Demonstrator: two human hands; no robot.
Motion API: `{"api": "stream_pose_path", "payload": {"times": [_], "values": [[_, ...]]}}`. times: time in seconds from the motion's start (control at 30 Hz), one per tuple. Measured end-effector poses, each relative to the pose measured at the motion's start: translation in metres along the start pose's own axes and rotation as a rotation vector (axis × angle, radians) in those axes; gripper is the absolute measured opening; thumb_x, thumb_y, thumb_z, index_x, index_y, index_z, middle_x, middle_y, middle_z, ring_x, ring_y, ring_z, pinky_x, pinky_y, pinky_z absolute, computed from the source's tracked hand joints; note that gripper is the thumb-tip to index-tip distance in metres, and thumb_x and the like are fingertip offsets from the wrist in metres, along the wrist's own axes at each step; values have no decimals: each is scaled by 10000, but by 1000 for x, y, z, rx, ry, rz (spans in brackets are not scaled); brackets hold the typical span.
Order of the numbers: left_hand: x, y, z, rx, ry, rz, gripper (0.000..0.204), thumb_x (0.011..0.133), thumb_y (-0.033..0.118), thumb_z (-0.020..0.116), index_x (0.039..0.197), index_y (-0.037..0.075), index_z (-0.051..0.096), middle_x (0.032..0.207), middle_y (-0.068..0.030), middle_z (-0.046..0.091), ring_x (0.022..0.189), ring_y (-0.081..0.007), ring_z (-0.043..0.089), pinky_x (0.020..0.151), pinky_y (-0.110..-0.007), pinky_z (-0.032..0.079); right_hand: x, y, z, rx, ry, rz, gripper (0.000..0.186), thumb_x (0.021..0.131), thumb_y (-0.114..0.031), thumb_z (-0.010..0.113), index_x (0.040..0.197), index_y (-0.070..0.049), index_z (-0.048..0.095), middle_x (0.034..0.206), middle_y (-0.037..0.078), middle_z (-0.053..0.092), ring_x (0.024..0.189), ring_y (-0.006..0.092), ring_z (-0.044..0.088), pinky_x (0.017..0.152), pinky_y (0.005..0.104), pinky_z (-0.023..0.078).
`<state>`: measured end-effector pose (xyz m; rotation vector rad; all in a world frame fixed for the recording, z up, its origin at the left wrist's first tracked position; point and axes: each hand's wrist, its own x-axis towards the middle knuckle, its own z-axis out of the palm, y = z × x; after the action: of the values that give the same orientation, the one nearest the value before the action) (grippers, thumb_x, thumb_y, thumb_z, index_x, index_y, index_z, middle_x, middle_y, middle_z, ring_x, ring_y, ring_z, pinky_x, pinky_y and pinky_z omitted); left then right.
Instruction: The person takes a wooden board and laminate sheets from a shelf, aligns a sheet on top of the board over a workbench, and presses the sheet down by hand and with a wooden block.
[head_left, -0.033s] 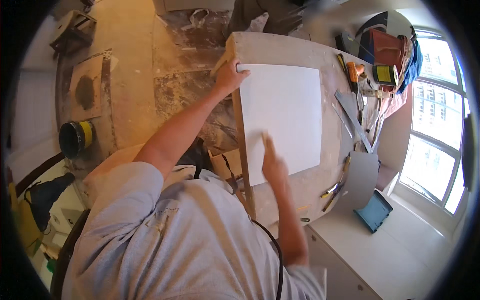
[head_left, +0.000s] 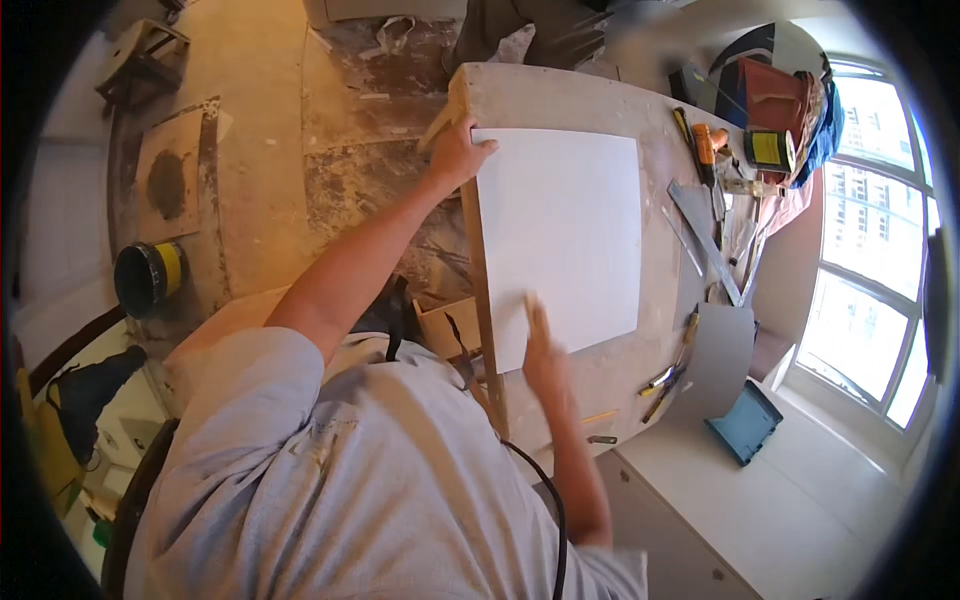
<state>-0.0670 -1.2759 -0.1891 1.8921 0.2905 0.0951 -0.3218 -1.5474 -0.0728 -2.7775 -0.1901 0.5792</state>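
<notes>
A white rectangular sheet (head_left: 570,230) lies flat on a dusty workbench (head_left: 560,90), along its left edge. My left hand (head_left: 460,158) grips the sheet's far left corner, its thumb on top and its fingers curled down over the bench's side. Near the sheet's front left part, my right hand (head_left: 545,365) reaches over the surface. Motion blurs that hand, and its fingers or a thin tan thing in them point away from me; I cannot make out which.
Metal strips (head_left: 705,235), an orange-handled tool (head_left: 708,142) and a yellow-labelled tin (head_left: 770,150) crowd the bench's right side. A grey flat piece (head_left: 720,350) and a teal tray (head_left: 745,423) are nearer the window (head_left: 870,240). A black bucket (head_left: 148,278) stands at left.
My right hand has slid a little toward me along the white sheet. My left hand keeps its grip on the corner.
</notes>
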Motion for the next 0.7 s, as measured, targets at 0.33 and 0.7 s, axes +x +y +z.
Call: {"api": "stream_pose_path", "payload": {"times": [0.33,0.7], "values": [[-4,10,-13,34,-36,-72,451,817,323,769,1112,56,557,976,-215,702,953,-412,683,816,-480,523,198,-32,-71,-176,-11,-30,610,1029,-223,455,1590,-313,232,912,292,696,833,468,684,756,589,526],[-2,-22,6,107,110,-10,465,817,337,771,1123,58,561,1016,-197,704,973,-390,684,832,-470,522,55,24,-38,-182,-167,197,683,1012,-142,489,1612,-280,194,941,307,684,722,467,667,620,590,494]]}}
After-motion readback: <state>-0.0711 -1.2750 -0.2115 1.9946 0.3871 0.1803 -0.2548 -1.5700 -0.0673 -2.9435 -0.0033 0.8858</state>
